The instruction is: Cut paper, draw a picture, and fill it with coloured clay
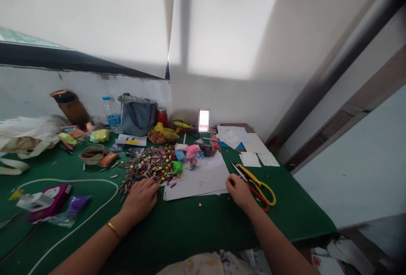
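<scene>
Green tabletop [196,232] up against a white wall [247,102], with lots of small things all over. Big pile of striped sunflower seeds [135,169] near the middle, with bright little balls [163,178] mixed in. Left hand [141,197] palm down at the near edge of the pile, fingers side by side and bent down, tips hard to see; cannot tell whether pinching a seed or just resting.

Right hand [239,191] by the right edge of the white paper [196,184], fingers curled in toward the thumb; cannot tell whether empty or closed on something tiny. Just beside that hand, yellow-handled scissors [258,182] and a red handle [265,206]. Near the seeds, soft packets in pink [192,150] and green [177,167]. Farther back, a phone [204,121] with a bright screen, upright near the wall.

Might scatter seeds over the paper with one hard push of the left hand. Round balls, so quick to roll off. Might bump the scissors or get poked with a careless swing of the right hand. Might slide the loose paper too, with a leaning wrist.
</scene>
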### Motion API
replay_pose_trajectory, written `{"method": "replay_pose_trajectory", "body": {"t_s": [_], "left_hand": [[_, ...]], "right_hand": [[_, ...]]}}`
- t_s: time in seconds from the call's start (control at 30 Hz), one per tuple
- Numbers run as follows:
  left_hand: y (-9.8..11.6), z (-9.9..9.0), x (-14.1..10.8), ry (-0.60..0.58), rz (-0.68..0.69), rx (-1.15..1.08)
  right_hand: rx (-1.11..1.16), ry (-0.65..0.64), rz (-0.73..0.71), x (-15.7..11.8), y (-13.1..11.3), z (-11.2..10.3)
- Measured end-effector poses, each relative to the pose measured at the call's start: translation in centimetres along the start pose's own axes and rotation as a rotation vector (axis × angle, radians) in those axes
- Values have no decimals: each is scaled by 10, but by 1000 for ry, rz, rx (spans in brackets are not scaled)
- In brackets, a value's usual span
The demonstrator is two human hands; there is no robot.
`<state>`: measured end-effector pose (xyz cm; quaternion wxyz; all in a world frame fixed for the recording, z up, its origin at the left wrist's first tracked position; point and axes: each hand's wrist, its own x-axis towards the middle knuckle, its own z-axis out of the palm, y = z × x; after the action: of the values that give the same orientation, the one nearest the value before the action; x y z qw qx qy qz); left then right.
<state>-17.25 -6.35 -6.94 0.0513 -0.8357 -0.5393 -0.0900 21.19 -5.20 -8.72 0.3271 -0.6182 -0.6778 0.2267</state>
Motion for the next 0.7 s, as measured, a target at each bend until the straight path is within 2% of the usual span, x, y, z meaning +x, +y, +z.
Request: {"method": "replay_pose_trajectory", "body": {"t_s": [0.1,0.2,0.27,0.33,0.43,0.5,0.57,0.7], "left_hand": [[6,1,11,25,14,-22],[29,8,25,0,115,-33],[41,11,32,-15,118,5],[45,13,36,-22,92,53],[36,10,36,-36,87,94],[27,6,35,-44,83,106],[24,1,33,-41,61,114],[42,-2,31,-2,61,58]], "right_hand": [[97,28,-24,-2,-13,1],[76,-36,-165,-11,-37,19],[-42,-166,-310,-20,-50,38],[-220,-272,-436,-30,-57,56],[-453,-277,-472,-40,-57,69],[-521,-275,-454,-41,-52,63],[-556,-271,-424,-39,-46,48],[-593,-127,-317,-32,-27,17]]}}
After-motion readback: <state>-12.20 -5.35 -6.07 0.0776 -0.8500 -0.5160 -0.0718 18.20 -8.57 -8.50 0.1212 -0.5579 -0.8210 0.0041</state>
